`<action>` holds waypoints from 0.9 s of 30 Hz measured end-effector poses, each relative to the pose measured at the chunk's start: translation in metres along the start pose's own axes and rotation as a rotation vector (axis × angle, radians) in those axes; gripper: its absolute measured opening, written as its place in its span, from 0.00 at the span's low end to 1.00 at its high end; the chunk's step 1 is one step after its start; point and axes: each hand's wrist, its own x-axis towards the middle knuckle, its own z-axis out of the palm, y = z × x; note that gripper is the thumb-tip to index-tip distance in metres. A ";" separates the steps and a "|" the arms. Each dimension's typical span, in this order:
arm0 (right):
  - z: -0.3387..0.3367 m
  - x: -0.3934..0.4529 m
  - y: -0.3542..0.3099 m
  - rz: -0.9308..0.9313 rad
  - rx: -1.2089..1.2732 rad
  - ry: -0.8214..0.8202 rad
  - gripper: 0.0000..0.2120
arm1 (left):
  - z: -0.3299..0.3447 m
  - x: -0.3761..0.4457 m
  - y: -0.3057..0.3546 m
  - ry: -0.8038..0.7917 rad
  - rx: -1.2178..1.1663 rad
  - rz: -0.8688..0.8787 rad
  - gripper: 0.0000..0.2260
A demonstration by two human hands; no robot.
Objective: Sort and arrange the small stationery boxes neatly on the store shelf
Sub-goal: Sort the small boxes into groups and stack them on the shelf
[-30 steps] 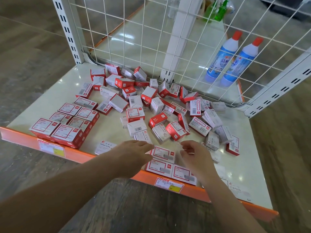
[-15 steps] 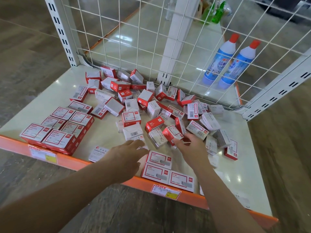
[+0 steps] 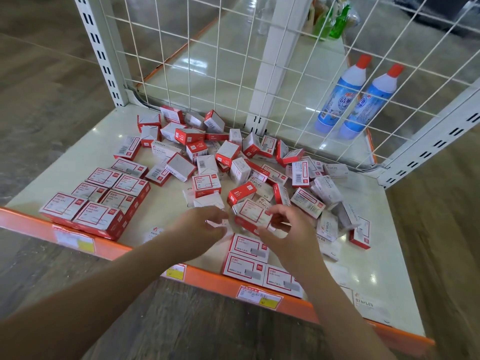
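Observation:
Several small red-and-white stationery boxes lie in a jumbled pile (image 3: 233,162) across the cream shelf (image 3: 78,162). A tidy block of boxes (image 3: 104,198) sits at the front left, and three flat boxes (image 3: 249,258) lie in order at the front middle. My right hand (image 3: 285,227) pinches one red-and-white box (image 3: 253,214) just above those three. My left hand (image 3: 200,224) hovers beside it with fingers loosely curled over a small white box, holding nothing that I can see.
A white wire grid (image 3: 207,61) closes the shelf's back and right side. Behind it stand two blue bottles with red caps (image 3: 355,97). An orange price rail (image 3: 207,279) with yellow labels runs along the front edge. White staple boxes (image 3: 327,227) lie at the right.
My right hand reached into the pile, took a red-and-white box and drew it back toward the front. My left hand moved forward beside it.

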 end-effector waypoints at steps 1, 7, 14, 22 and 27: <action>0.001 -0.002 -0.004 -0.032 -0.019 -0.013 0.15 | -0.002 0.000 0.002 -0.021 -0.073 -0.010 0.13; 0.002 -0.007 -0.021 -0.201 -0.108 -0.013 0.17 | -0.011 -0.005 0.011 -0.069 -0.421 -0.111 0.06; 0.001 -0.009 -0.018 -0.212 -0.152 -0.076 0.25 | -0.012 -0.006 0.011 -0.045 -0.468 -0.160 0.06; 0.004 -0.011 -0.018 -0.192 -0.219 -0.102 0.23 | -0.011 -0.007 0.005 -0.053 -0.500 -0.181 0.09; 0.010 -0.008 -0.019 -0.206 -0.260 -0.100 0.23 | -0.014 -0.006 0.001 -0.039 -0.499 -0.175 0.07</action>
